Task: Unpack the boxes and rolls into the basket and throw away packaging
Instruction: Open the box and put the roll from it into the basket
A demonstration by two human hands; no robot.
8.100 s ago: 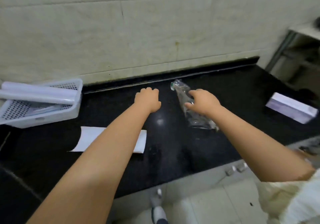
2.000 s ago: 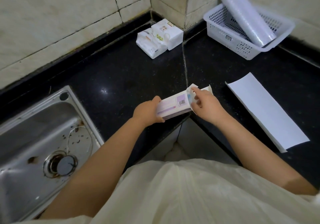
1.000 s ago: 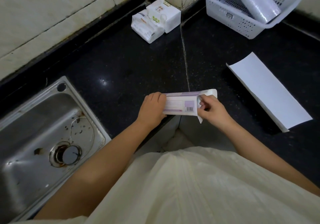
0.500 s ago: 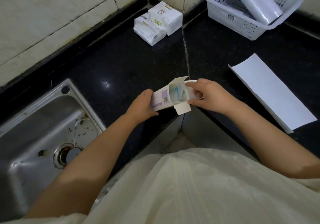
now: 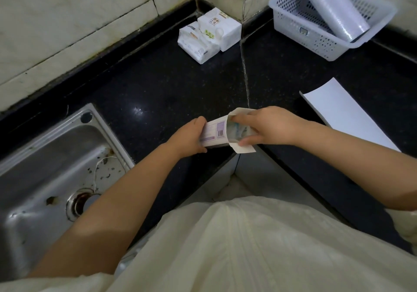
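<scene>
At frame centre the left hand [image 5: 190, 134] clamps the closed end of a small white-and-purple cardboard box [image 5: 215, 134], bracing it so the right hand [image 5: 268, 127] can pinch its plastic-wrapped contents [image 5: 237, 130] through the open flap end. Upper right waits the white perforated plastic basket [image 5: 300, 29], a clear-wrapped white roll [image 5: 334, 5] propped across it, probably the contents' destination.

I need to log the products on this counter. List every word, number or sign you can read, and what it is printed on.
Nothing can be read for certain.
Small white and purple cardboard box, held by the left hand and right hand: barcode and lines of print, too small to read.
White tissue packs in the corner: dark characters and green marks, too blurred to read.
White plastic basket: a small tag on its wall, not readable.
</scene>
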